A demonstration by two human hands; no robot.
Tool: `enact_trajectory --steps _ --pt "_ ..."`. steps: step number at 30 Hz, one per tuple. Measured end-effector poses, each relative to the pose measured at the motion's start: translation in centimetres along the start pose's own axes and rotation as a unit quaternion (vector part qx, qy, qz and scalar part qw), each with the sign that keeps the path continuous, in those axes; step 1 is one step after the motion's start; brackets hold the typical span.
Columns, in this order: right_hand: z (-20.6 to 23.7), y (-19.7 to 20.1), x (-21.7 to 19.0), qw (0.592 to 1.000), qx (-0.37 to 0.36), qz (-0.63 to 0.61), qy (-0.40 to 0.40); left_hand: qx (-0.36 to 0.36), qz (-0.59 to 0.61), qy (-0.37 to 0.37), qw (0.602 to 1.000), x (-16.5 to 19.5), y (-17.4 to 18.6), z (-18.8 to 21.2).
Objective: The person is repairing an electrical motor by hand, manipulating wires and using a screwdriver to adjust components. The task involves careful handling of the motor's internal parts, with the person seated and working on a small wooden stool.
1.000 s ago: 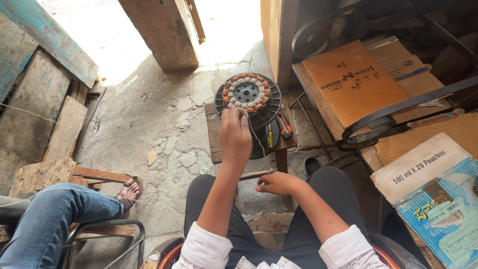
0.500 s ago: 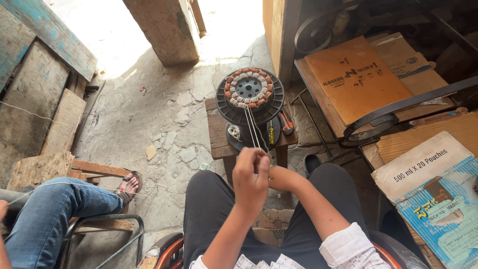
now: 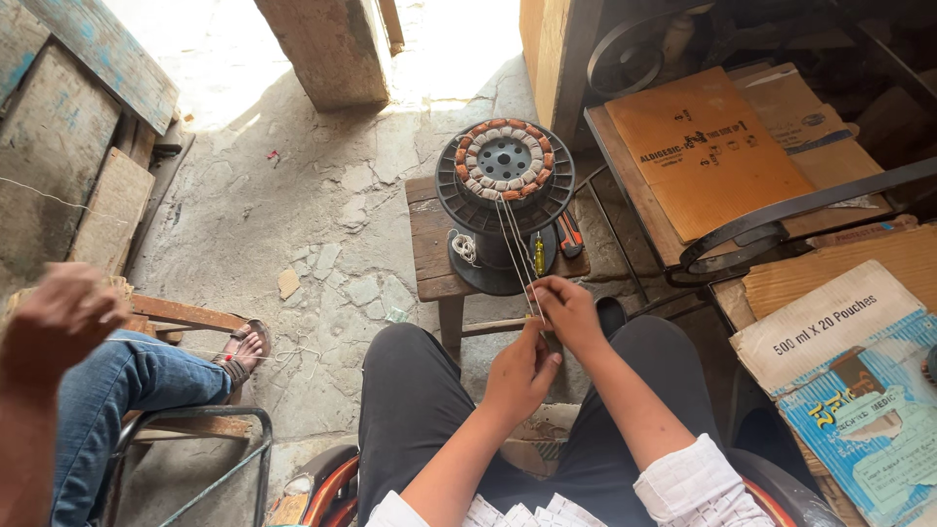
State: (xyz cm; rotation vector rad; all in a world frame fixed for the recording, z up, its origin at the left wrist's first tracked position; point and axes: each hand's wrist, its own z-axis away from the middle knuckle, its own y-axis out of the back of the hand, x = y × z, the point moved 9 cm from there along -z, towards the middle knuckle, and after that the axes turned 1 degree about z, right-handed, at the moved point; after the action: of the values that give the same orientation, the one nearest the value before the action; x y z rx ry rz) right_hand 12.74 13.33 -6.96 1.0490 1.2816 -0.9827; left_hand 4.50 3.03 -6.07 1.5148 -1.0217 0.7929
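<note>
Seemingly, both hands, left hand (image 3: 520, 368) and right hand (image 3: 566, 310), pinched thin wires (image 3: 514, 249) running to the motor stator (image 3: 504, 174) on the stool (image 3: 429, 256) at twelve o'clock; overpulling could snap them.

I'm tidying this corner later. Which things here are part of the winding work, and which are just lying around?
In use:
- wound stator
- wire strands
- left hand and right hand, pinching the strands
- wooden stool

Lying about:
- cardboard boxes
- screwdriver
- planks
</note>
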Motion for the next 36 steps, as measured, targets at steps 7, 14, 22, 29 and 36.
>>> enact_trajectory --steps 7,14,22,29,36 --pt "1.4 -0.2 -1.8 0.990 -0.050 0.006 0.133 0.044 -0.125 -0.042 0.990 0.8 0.7 -0.7" --pt "3.2 -0.3 -4.2 0.961 0.016 0.079 0.263 0.203 -0.042 -0.001 0.978 -0.3 2.9 -0.6" --pt "2.0 -4.0 1.9 0.934 -0.259 0.243 0.048 0.226 0.152 -0.002 0.962 -1.9 4.5 -0.7" --pt "2.3 -4.9 1.4 0.917 -0.247 0.302 0.079 0.221 0.070 -0.039 0.972 -0.6 4.1 -0.3" --pt "1.1 -0.7 -1.3 0.985 -0.061 0.060 0.146 0.243 0.048 -0.061 0.967 -0.2 4.7 0.1"
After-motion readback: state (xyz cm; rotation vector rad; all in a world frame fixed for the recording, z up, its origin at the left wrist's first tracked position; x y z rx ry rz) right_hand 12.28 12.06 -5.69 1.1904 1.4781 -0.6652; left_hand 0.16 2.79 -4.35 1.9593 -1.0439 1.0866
